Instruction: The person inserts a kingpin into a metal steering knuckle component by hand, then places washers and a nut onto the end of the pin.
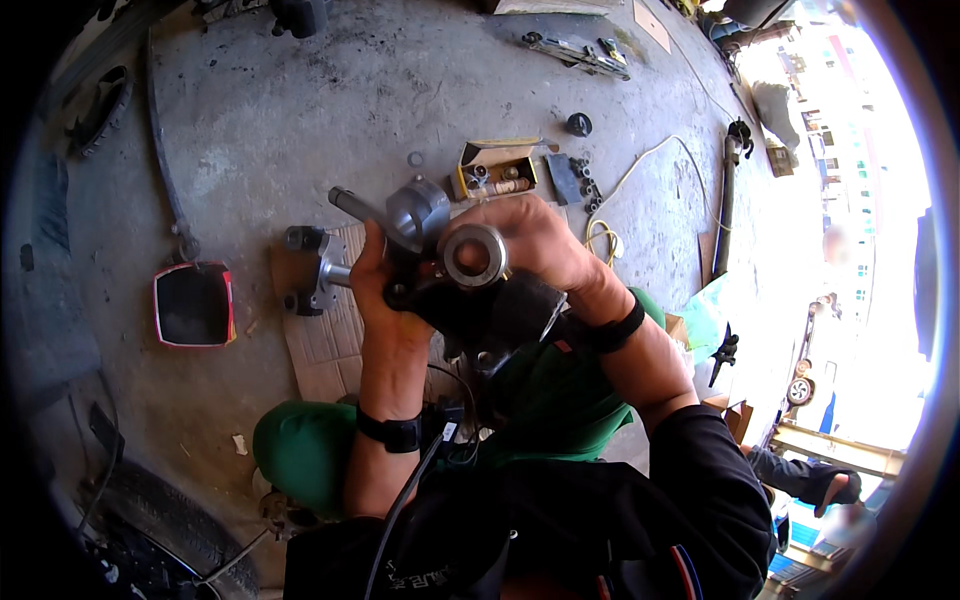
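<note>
Held up in front of me is a heavy dark metal casting (435, 302) with lugs. My left hand (378, 290) is closed around its left side. A grey rounded metal piece (417, 212) and a stub shaft (350, 204) stick out beyond that hand. My right hand (530, 240) curls over the other side, its fingers against a thick shiny metal ring (474, 256); whether the ring is separate from the casting I cannot tell. Left of my left hand, a forked metal part with a shaft (318, 272) lies on flattened cardboard (328, 350).
Beyond my hands, an open small box (505, 158) holds metal parts, with several small dark pieces (588, 185) beside it. A red-rimmed black tray (193, 305) sits left. Farther off lies a floor jack (575, 52). A tyre (175, 520) is at lower left; a yellow cord (607, 240) lies right.
</note>
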`<move>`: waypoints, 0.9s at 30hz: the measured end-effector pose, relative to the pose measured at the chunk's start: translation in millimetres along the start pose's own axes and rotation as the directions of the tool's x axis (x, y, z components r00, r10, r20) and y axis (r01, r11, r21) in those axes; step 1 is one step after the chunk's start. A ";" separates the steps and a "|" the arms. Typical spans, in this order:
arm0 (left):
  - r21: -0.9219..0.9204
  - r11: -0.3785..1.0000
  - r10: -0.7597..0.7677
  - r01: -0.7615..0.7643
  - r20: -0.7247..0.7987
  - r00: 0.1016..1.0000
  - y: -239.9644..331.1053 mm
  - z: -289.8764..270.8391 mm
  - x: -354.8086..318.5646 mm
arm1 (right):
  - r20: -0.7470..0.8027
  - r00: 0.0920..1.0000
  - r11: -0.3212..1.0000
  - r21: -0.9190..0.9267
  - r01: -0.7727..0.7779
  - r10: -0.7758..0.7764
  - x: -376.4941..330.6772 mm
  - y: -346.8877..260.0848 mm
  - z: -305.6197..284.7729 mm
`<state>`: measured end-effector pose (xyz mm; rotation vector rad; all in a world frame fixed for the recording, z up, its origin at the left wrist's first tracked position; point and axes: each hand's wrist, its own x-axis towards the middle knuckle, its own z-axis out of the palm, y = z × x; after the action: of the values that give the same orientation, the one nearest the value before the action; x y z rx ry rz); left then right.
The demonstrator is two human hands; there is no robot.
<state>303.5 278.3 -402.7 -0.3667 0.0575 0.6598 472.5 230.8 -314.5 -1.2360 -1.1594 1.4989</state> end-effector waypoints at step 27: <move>0.192 0.977 0.154 -0.097 -0.309 0.939 -8.2 43.0 -23.3 | 0.091 0.990 0.929 0.345 -0.133 0.108 -8.4 -17.7 26.7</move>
<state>287.3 273.7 -356.0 -0.2999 0.4523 0.7105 448.3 222.8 -293.4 -1.0293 -0.8229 1.7651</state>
